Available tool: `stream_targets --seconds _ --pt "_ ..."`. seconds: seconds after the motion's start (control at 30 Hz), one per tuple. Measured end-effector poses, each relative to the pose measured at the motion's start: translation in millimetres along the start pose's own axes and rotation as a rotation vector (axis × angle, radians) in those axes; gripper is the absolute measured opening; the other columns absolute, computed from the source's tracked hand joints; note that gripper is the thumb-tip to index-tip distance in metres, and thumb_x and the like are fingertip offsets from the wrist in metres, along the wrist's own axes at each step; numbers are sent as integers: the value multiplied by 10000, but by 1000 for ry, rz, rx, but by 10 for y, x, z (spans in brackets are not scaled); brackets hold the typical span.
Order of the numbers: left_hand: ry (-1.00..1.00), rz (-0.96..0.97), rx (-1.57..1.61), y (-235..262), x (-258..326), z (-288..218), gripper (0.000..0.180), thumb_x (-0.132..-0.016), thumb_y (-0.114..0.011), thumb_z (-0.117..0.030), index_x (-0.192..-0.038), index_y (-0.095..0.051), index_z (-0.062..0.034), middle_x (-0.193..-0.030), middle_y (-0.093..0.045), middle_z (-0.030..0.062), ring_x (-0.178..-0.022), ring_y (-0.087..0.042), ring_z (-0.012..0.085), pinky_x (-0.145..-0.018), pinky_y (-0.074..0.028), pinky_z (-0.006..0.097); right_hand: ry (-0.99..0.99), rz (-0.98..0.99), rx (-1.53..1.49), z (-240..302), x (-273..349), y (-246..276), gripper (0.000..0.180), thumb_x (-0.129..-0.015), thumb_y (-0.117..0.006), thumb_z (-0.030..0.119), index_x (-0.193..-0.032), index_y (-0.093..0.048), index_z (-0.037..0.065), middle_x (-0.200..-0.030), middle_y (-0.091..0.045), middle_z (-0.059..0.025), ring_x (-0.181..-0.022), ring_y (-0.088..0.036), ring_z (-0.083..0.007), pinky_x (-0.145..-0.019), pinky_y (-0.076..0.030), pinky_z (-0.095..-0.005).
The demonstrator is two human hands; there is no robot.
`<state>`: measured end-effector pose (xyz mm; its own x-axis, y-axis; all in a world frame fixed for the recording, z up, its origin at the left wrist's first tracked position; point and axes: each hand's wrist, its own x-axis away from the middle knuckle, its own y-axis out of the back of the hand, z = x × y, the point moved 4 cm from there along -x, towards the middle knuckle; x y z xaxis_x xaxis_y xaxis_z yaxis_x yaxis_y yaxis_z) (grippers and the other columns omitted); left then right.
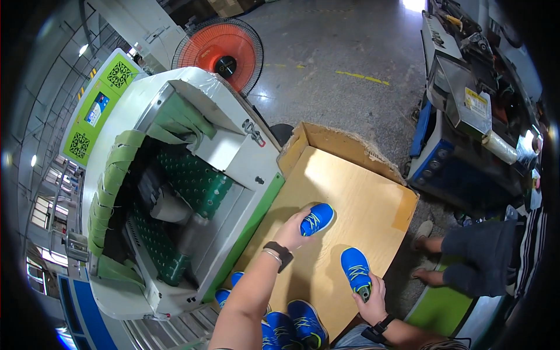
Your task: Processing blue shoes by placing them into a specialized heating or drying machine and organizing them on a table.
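Over the wooden tabletop, my left hand is closed round the heel end of a blue sneaker with yellow-green laces, its toe pointing far right. Nearer to me, my right hand grips a second blue sneaker by the heel, toe pointing away. Several more blue sneakers sit at the table's near edge, beside and below my left forearm. Dark bands circle both my wrists.
A white and green machine with a dotted green conveyor belt inside stands at left. Cardboard edges the table's far side. Behind the machine is an orange fan. At right are another machine and a person in dark shorts.
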<state>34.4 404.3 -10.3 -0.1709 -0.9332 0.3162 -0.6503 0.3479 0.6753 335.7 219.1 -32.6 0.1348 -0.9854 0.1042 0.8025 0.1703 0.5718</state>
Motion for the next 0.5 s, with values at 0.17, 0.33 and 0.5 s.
stream_targets --seconds 0.17,0.33,0.5 --pt "-72 -46 48 -235 329 72 947 -688 -834 -112 -1480 -320 -46 -1356 -510 219 -1252 -526 333 -1070 -418 375 4 20 26 24 -20 43 910 -692 -844 190 -1425 -339 4 -1335 -410 -228 -1241 -417 -419 -1056 -363 -483" --pt "385 -386 908 -477 1117 174 798 -754 -817 -70 -1425 -386 -50 -1253 -581 152 -1110 -604 243 -932 -514 363 -33 31 -89 18 -91 108 888 -698 -822 121 -1428 -331 -5 -1335 -469 -235 -1243 -485 -385 -1066 -405 -436" --pt "395 -671 1331 159 2100 -6 652 -825 -767 -49 -1387 -438 -51 -1220 -607 100 -1064 -615 218 -917 -523 368 -35 47 -369 414 -365 94 797 -746 -796 95 -1391 -336 5 -1322 -521 -232 -1245 -536 -310 -1052 -427 -385"
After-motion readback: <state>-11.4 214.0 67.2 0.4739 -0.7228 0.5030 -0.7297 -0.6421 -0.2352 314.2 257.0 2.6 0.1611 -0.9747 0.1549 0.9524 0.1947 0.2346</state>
